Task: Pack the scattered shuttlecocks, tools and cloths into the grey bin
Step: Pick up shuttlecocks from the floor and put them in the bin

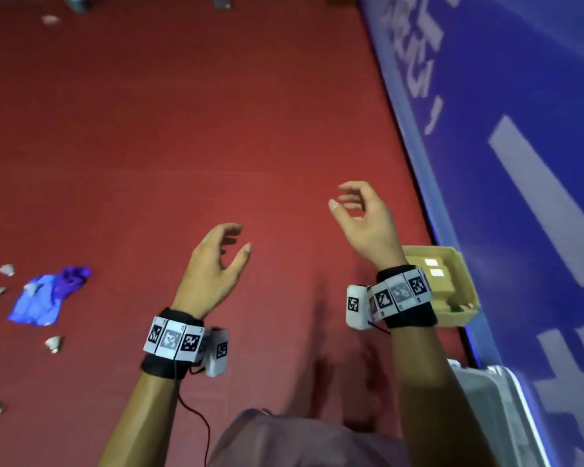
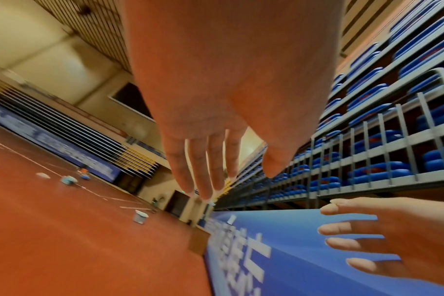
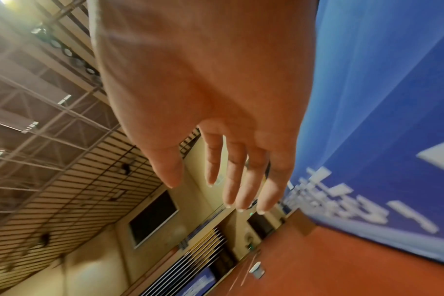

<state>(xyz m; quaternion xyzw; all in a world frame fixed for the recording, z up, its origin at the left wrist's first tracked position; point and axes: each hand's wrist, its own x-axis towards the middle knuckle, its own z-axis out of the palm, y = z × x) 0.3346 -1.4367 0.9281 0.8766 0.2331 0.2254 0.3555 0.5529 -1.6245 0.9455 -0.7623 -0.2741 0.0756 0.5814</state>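
Observation:
Both hands hover empty above the red floor, fingers loosely spread. My left hand is at centre; my right hand is higher and closer to the blue banner wall. A blue cloth with a purple cloth bunched on it lies far to the left. Several white shuttlecocks lie around the cloths. A grey container edge shows at the lower right by the wall; whether it is the bin I cannot tell.
An open cardboard box sits against the blue banner wall, behind my right wrist. Small blurred objects lie far off on the floor. A white-blue cup stands further along the wall. Blue stadium seats rise above the banner.

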